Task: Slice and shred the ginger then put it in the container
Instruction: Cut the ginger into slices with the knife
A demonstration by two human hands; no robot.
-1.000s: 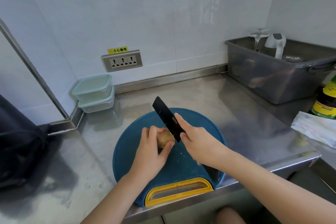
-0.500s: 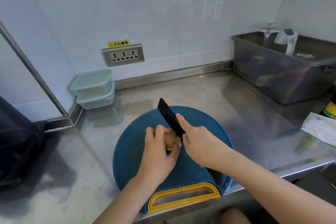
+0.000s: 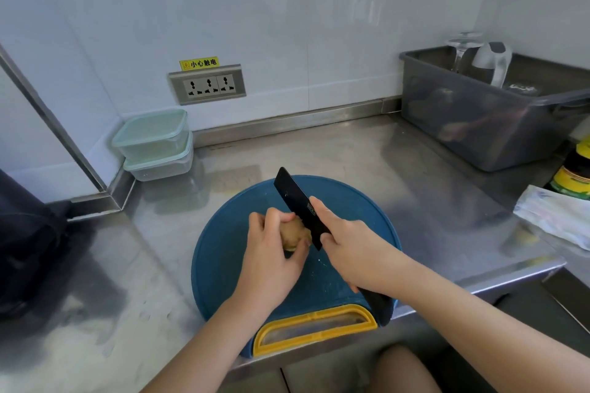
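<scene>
Your left grip [image 3: 271, 254] curls round the uncut ginger [image 3: 295, 231] on the board [image 3: 220, 268] and your right grip [image 3: 352, 249] clasps the knife [image 3: 292, 196] just beside it, so slicing, shredding and filling the container [image 3: 153, 131] beyond your left grip all look undone.

The left hand [image 3: 271, 254] curls round the ginger [image 3: 294, 229], the right hand [image 3: 355, 249] grips the knife [image 3: 291, 191], forefinger along its blade.

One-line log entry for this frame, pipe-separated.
phase: slicing | left hand: holds ginger on board | right hand: grips knife, blade at ginger | slices: none seen | containers: lidded, stacked
</scene>
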